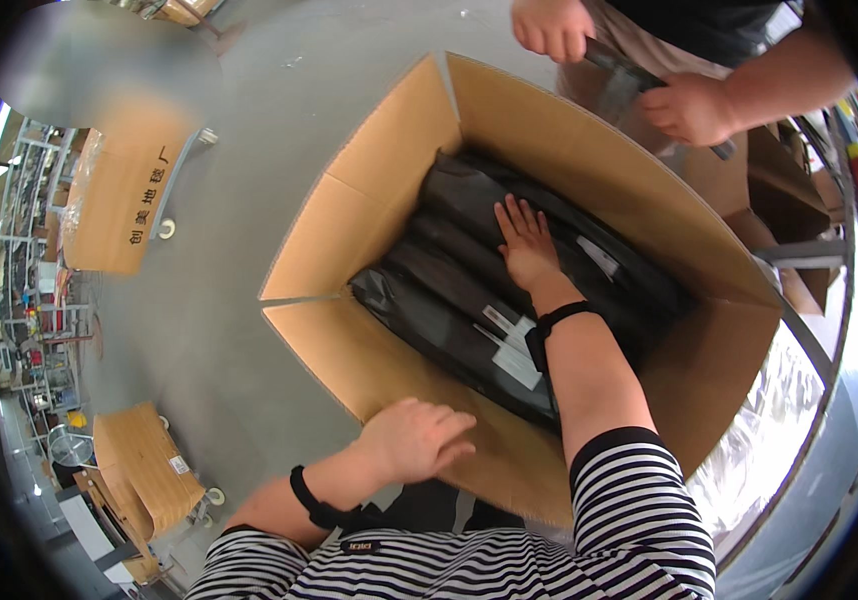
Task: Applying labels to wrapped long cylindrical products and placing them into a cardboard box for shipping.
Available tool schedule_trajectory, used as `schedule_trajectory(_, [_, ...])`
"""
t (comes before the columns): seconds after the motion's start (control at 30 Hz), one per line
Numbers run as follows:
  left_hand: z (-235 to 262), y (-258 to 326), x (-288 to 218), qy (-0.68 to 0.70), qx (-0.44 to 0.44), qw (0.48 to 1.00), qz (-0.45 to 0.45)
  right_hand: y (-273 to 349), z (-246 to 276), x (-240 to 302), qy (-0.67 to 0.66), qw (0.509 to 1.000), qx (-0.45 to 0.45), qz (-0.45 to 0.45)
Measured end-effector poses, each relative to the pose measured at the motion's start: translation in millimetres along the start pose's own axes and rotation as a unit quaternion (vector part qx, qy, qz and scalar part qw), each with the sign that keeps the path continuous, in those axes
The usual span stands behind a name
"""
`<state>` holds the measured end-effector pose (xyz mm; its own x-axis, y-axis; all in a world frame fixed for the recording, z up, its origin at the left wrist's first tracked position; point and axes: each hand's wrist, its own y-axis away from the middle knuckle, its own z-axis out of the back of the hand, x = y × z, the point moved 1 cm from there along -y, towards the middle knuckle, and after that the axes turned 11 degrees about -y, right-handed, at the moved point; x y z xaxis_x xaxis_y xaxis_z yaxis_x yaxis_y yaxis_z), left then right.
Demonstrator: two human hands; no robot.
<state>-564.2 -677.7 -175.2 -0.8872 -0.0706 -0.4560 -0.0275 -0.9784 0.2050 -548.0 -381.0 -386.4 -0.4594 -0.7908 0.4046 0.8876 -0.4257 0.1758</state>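
A tall open cardboard box (314, 245) stands in front of me with its flaps up. Inside lie several long packages wrapped in black plastic (454, 215), side by side, some bearing white labels (519, 358). My right hand (529, 245) reaches in and lies flat on the packages, fingers spread. At the box's near left rim hovers my left hand (417, 440), fingers loosely bent and nothing visible in them. Whether it touches the cardboard, I cannot tell.
At the top right, another person's hands (694, 108) hold a long dark thing (624, 65). More cardboard (724, 170) and clear plastic wrap (764, 430) are on the right. To the left stand wheeled carts with brown panels (124, 200) and crowded shelving (29, 240).
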Motion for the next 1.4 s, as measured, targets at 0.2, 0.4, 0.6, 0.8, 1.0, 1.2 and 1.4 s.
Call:
schedule_trajectory(0.2, [-3, 13, 3, 0.028, -0.003, 1.000, -0.009, -36, -36, 23, -0.013, 0.997, 0.046, -0.059])
schedule_trajectory(0.4, [1, 18, 2, 0.021, -0.006, 0.999, -0.028, -42, -20, 22, -0.019, 0.995, 0.057, -0.077])
schedule_trajectory(0.6, [7, 6, 0, -0.008, -0.012, 1.000, -0.002, 19, 26, 94, -0.070, 0.992, 0.107, -0.016])
schedule_trajectory(0.8, [16, -9, -5, 0.017, 0.118, 0.990, 0.073, 228, 168, 135, -0.336, 0.913, 0.225, -0.057])
schedule_trajectory(1.0, [-2, -31, 39, -0.050, 0.164, 0.985, -0.006, 501, 255, 150, -0.433, 0.827, -0.212, -0.288])
schedule_trajectory(1.2, [7, -88, -43, -0.209, 0.080, 0.956, -0.191, 821, 246, 237, -0.169, 0.596, -0.590, -0.518])
schedule_trajectory(1.4, [-26, -46, -381, 0.084, 0.136, 0.879, -0.449, 1079, 104, 344, -0.097, 0.257, -0.707, -0.652])
